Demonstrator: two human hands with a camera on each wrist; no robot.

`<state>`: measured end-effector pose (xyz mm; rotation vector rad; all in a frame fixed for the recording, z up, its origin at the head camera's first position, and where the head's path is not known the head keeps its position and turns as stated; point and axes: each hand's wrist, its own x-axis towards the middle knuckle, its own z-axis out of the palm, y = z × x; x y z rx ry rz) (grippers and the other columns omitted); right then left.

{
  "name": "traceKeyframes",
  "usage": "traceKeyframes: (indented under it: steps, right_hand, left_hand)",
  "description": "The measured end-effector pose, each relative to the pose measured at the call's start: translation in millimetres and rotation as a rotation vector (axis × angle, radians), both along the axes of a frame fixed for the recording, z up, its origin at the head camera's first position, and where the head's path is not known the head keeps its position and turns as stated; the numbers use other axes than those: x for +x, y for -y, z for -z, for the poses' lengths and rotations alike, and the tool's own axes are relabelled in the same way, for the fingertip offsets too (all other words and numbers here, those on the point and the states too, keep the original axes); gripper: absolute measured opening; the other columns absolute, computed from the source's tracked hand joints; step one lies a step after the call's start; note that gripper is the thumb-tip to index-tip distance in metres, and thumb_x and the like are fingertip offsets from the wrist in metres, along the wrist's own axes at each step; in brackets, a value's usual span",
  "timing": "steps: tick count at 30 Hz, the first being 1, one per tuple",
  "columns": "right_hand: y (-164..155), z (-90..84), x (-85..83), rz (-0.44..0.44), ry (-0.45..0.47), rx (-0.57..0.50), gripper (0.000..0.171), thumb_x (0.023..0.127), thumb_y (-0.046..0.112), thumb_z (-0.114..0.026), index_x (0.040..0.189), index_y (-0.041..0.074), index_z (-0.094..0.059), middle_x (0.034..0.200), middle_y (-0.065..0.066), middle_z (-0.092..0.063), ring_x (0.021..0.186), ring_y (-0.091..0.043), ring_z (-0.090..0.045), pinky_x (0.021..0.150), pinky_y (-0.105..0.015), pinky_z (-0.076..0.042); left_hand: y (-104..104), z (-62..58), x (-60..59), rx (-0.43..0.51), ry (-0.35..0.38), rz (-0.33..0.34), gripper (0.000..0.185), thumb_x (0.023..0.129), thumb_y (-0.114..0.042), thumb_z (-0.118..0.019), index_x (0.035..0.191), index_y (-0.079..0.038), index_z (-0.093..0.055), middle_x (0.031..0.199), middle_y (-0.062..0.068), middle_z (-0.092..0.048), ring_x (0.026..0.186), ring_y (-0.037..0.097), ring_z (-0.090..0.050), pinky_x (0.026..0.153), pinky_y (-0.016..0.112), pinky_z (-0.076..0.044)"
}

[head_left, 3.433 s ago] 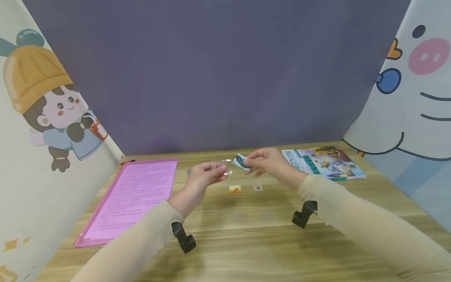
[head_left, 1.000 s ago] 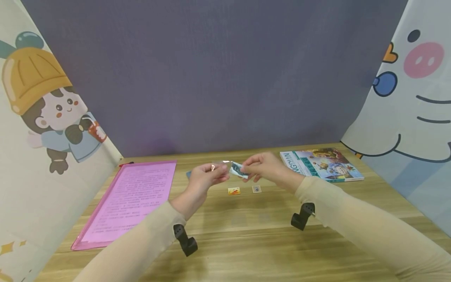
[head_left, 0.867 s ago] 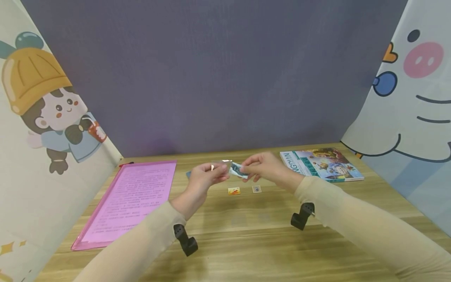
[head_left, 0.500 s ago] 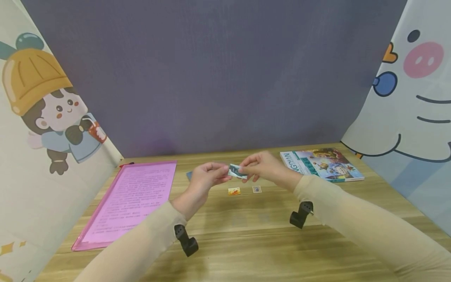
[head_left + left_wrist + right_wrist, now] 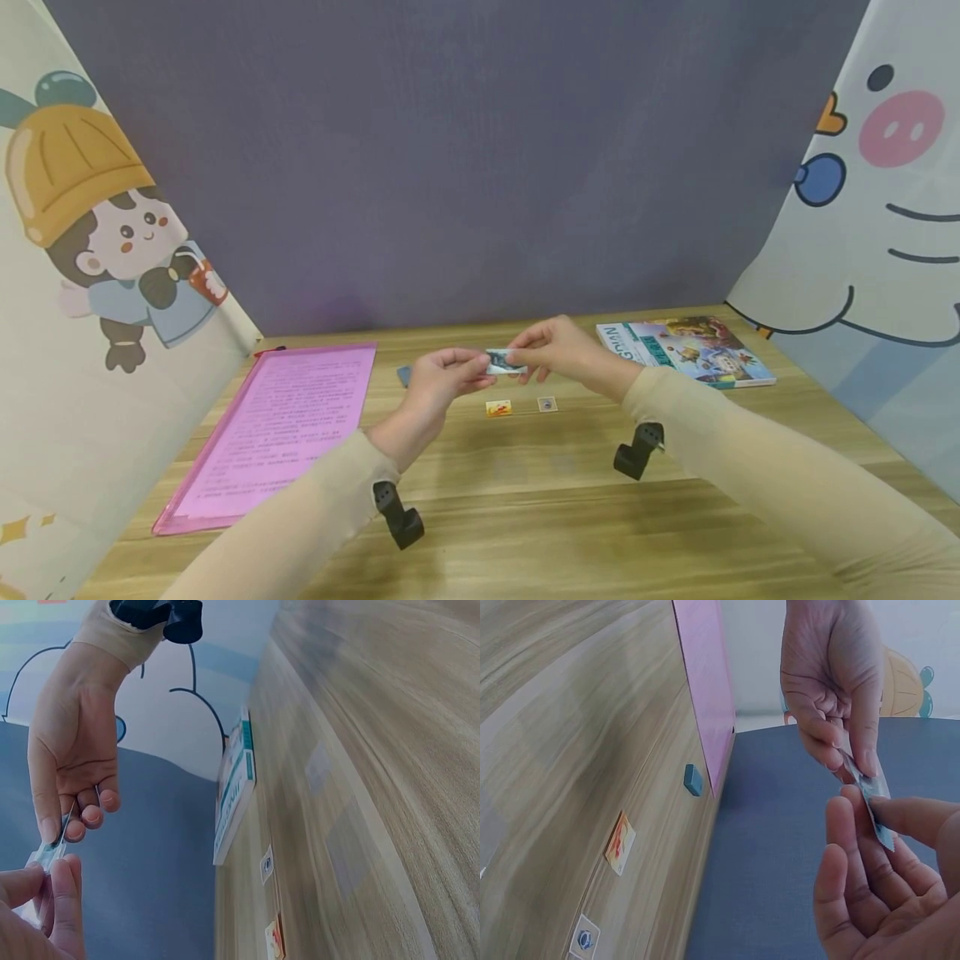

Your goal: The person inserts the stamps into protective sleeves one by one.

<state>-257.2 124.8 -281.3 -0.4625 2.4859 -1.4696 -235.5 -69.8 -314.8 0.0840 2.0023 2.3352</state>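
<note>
Above a wooden table (image 5: 525,517), the left hand (image 5: 438,385) and right hand (image 5: 564,354) are each pinching an end of a small card (image 5: 501,362) in a clear sleeve. Two stamps (image 5: 498,407) are lying below; a loosened pinch could likely drop the card among them.

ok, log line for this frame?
left hand: pinches sleeve | right hand: pinches card, partly in sleeve | both above table | two stamps lying below
</note>
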Motion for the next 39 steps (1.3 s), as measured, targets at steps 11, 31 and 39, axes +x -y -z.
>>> traceKeyframes:
  steps: [11, 31, 39]
  right_hand:
    - [-5.4, 5.7, -0.2, 0.040, 0.023, -0.093, 0.031, 0.091, 0.022, -0.069, 0.114, 0.001, -0.065, 0.099, -0.012, -0.074, 0.079, -0.018, -0.070, 0.070, -0.035, -0.060]
    - [-8.6, 4.3, 1.5, 0.149, 0.049, -0.153, 0.027, 0.094, 0.021, -0.065, 0.109, -0.001, -0.066, 0.100, -0.016, -0.072, 0.075, -0.014, -0.067, 0.075, -0.039, -0.059]
    - [-7.5, 5.2, 1.8, 0.165, 0.036, -0.153, 0.028, 0.094, 0.023, -0.065, 0.109, -0.001, -0.066, 0.101, -0.016, -0.072, 0.076, -0.014, -0.067, 0.075, -0.038, -0.059]
  left_hand:
    - [-1.3, -1.3, 0.0, 0.005, -0.008, -0.029, 0.022, 0.090, -0.004, -0.066, 0.107, 0.011, -0.065, 0.083, 0.009, -0.073, 0.067, 0.011, -0.071, 0.074, 0.026, -0.061]
    - [-7.1, -4.0, -2.6, 0.041, -0.008, -0.033, 0.025, 0.090, -0.006, -0.067, 0.110, 0.010, -0.064, 0.084, 0.010, -0.073, 0.069, 0.012, -0.071, 0.072, 0.023, -0.061]
    - [-10.6, -5.1, -3.8, 0.048, -0.023, -0.017, 0.025, 0.090, -0.003, -0.066, 0.110, 0.012, -0.062, 0.082, 0.009, -0.072, 0.068, 0.011, -0.070, 0.072, 0.023, -0.061]
